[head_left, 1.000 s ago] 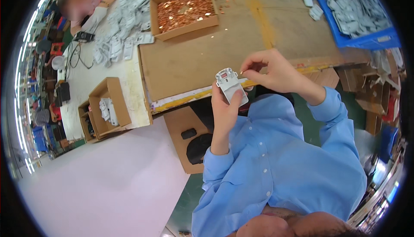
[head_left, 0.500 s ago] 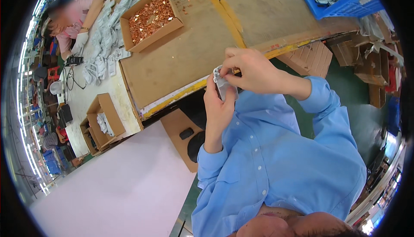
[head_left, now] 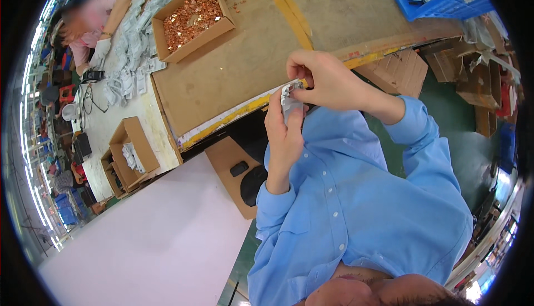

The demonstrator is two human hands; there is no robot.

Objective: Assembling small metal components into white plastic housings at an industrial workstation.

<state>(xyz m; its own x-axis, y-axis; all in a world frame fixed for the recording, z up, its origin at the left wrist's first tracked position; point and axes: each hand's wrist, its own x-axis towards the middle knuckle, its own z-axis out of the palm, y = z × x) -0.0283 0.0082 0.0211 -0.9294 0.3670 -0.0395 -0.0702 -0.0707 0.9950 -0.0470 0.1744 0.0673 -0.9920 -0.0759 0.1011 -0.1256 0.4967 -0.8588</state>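
My left hand (head_left: 283, 139) is closed around a small white plastic casing (head_left: 288, 98), with the thumb on its near face. The casing is held up just in front of the cardboard-covered table's edge. At its upper end my right hand (head_left: 327, 82) is bent in a pinch, fingertips against the casing. Whatever sits between those fingertips is too small and covered to make out. Beyond, on the table, an open cardboard box (head_left: 207, 41) holds a heap of small copper-coloured metal pieces.
White plastic parts (head_left: 129, 55) are piled at the left, beside a co-worker in pink (head_left: 103, 11) with a gloved hand. A blue crate (head_left: 445, 10) of similar parts stands far right. A smaller carton (head_left: 149, 156) and a white board (head_left: 150, 228) lie nearer left.
The casing has tilted in my left hand, its upper end turning more toward me. My right hand has shifted slightly and still works at that end.
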